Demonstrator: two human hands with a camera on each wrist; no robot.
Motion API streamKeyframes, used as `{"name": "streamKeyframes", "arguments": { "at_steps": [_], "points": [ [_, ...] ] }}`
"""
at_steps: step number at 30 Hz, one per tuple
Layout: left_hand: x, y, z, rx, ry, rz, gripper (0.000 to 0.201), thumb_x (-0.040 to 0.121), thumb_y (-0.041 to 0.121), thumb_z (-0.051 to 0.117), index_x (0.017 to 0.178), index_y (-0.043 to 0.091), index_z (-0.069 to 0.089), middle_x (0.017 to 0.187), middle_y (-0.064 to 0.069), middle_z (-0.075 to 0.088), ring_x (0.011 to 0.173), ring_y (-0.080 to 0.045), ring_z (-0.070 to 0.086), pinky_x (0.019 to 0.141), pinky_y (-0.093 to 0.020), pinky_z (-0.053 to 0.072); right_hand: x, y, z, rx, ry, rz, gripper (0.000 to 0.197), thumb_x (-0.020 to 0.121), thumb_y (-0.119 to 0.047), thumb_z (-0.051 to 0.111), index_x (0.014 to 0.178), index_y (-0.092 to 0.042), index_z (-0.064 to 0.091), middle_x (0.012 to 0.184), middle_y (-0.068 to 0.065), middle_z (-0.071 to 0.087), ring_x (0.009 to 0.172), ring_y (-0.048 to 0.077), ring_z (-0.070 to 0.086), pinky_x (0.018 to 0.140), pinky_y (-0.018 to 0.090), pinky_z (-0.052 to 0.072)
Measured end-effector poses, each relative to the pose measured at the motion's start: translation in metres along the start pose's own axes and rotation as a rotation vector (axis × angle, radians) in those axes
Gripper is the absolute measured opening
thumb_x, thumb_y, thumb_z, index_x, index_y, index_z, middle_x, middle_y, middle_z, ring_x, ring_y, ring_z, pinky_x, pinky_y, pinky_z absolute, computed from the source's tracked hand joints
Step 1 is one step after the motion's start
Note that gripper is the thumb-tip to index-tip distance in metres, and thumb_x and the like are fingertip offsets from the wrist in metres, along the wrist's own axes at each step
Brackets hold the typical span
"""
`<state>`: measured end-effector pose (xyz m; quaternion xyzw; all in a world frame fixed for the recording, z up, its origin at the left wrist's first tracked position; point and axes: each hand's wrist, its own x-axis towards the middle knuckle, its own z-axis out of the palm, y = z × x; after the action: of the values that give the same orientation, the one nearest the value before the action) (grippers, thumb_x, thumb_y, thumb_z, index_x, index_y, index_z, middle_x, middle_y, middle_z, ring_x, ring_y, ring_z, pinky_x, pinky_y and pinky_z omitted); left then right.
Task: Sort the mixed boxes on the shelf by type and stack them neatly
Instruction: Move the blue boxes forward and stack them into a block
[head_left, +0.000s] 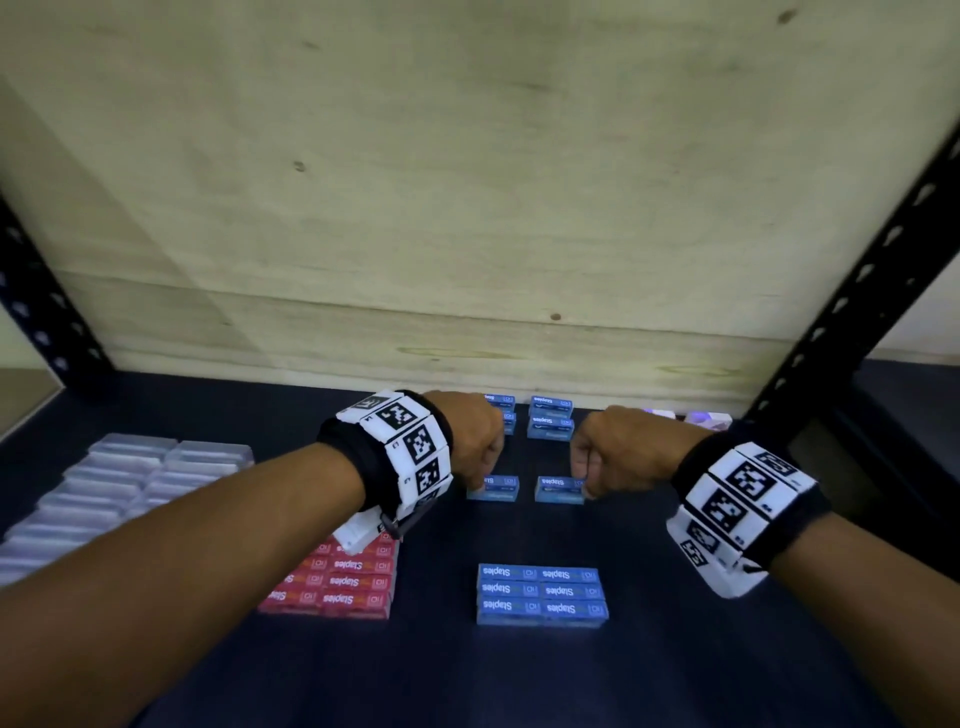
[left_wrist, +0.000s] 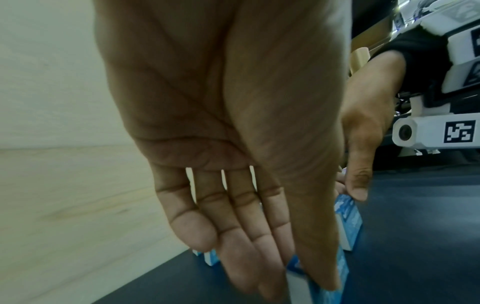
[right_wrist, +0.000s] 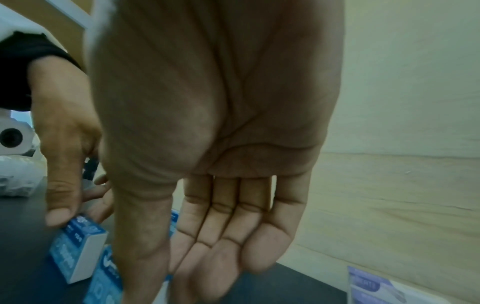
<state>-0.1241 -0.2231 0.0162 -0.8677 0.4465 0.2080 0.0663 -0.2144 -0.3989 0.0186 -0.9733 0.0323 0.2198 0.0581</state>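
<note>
Two loose blue staples boxes lie side by side in the middle of the dark shelf (head_left: 675, 675). My left hand (head_left: 485, 475) pinches the left blue box (head_left: 498, 491) between thumb and fingers; in the left wrist view the thumb lies along this box (left_wrist: 342, 265). My right hand (head_left: 584, 480) pinches the right blue box (head_left: 558, 491) the same way; its thumb covers that box (right_wrist: 103, 275) in the right wrist view. Both boxes rest on the shelf. Two short piles of blue boxes (head_left: 550, 421) stand just behind the hands.
A flat block of blue boxes (head_left: 540, 592) lies near the front, with a red block (head_left: 343, 582) to its left. Clear plastic cases (head_left: 104, 488) fill the far left. Pale purple boxes (head_left: 706, 418) sit at the back right by the wooden back wall (head_left: 467, 208). Black uprights (head_left: 857, 291) frame the sides.
</note>
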Motion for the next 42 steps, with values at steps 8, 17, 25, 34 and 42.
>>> {"name": "streamKeyframes", "arguments": {
  "at_steps": [8, 17, 25, 34, 42],
  "points": [
    [-0.026, 0.016, 0.011, -0.029, -0.054, 0.057, 0.023, 0.081, 0.026, 0.077, 0.101, 0.015, 0.074, 0.097, 0.003, 0.072, 0.082, -0.007, 0.057, 0.073, -0.022, 0.046, -0.032, -0.01, 0.015, 0.011, -0.056, -0.044, 0.014, 0.079, -0.019, 0.079, 0.092, -0.021, 0.073, 0.083, -0.009, 0.071, 0.082, 0.01, 0.067, 0.081, 0.024, 0.053],
    [-0.045, 0.026, 0.015, -0.04, -0.134, 0.094, 0.026, 0.082, 0.023, 0.076, 0.106, 0.014, 0.072, 0.086, 0.009, 0.064, 0.069, 0.002, 0.052, 0.065, -0.016, 0.041, -0.05, -0.01, 0.024, 0.054, -0.096, -0.044, 0.013, 0.08, -0.017, 0.077, 0.092, -0.021, 0.074, 0.082, -0.009, 0.071, 0.086, 0.01, 0.069, 0.083, 0.027, 0.055],
    [-0.055, 0.028, 0.015, -0.047, -0.165, 0.088, 0.021, 0.09, 0.021, 0.066, 0.111, 0.019, 0.07, 0.104, 0.005, 0.071, 0.086, -0.004, 0.057, 0.079, -0.021, 0.044, -0.06, -0.013, 0.024, 0.063, -0.119, -0.028, 0.012, 0.086, -0.019, 0.068, 0.096, -0.022, 0.075, 0.092, -0.008, 0.075, 0.085, 0.007, 0.068, 0.078, 0.021, 0.052],
    [-0.052, 0.035, 0.019, -0.084, -0.142, 0.104, 0.019, 0.092, 0.02, 0.064, 0.11, 0.018, 0.07, 0.095, 0.007, 0.069, 0.085, -0.005, 0.059, 0.08, -0.022, 0.046, -0.057, -0.019, 0.027, 0.074, -0.109, -0.061, 0.01, 0.089, -0.022, 0.065, 0.093, -0.022, 0.074, 0.089, -0.008, 0.075, 0.082, 0.006, 0.067, 0.077, 0.021, 0.05],
    [-0.048, 0.036, 0.021, -0.086, -0.108, 0.124, 0.017, 0.089, 0.021, 0.067, 0.105, 0.02, 0.071, 0.079, 0.013, 0.062, 0.084, -0.006, 0.059, 0.082, -0.024, 0.048, -0.052, -0.024, 0.027, 0.059, -0.109, -0.085, 0.008, 0.088, -0.023, 0.066, 0.092, -0.024, 0.073, 0.081, -0.011, 0.072, 0.071, 0.001, 0.06, 0.067, 0.019, 0.043]
  ]
}}
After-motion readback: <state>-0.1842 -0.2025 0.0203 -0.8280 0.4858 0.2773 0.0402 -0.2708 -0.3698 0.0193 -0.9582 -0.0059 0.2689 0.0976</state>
